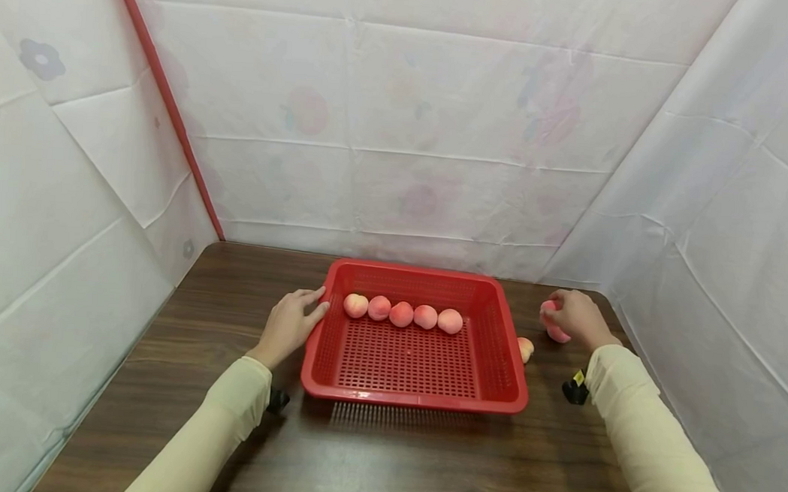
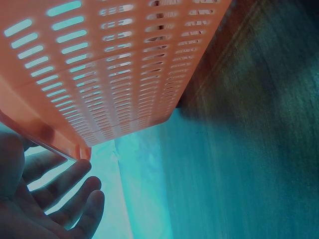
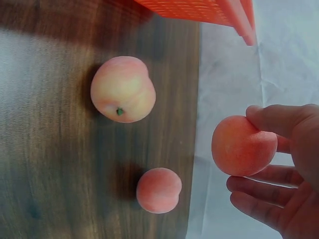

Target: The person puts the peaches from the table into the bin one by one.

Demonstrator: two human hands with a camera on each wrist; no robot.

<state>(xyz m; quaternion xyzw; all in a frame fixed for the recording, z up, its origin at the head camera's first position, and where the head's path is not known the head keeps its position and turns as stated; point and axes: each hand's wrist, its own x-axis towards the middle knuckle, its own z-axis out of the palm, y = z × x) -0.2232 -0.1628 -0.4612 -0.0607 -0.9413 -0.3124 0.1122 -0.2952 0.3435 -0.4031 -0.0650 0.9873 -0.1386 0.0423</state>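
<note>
My left hand point(image 1: 290, 326) rests at the left rim of a red perforated plastic basket point(image 1: 418, 399), its fingers loosely extended. From below, the left wrist view shows the fingers against the rim's corner and the basket's slotted side point(image 2: 119, 74). Inside the basket, a row of several peaches point(image 1: 401, 314) lies toward the back. To the right of the basket, my right hand point(image 1: 582, 318) pinches a pinkish-red peach point(image 3: 241, 147) between thumb and fingers, above the table. Below it lie a small pink peach point(image 3: 159, 190) and a paler yellow-pink peach point(image 3: 124, 89) with a green stem spot.
The basket stands on a dark wood-grain table point(image 1: 381, 463). White printed sheeting point(image 1: 388, 125) encloses the table at the back and both sides. A red strip point(image 1: 166, 96) runs down the left back corner. Dark wrist devices point(image 1: 576, 389) are worn under both sleeves.
</note>
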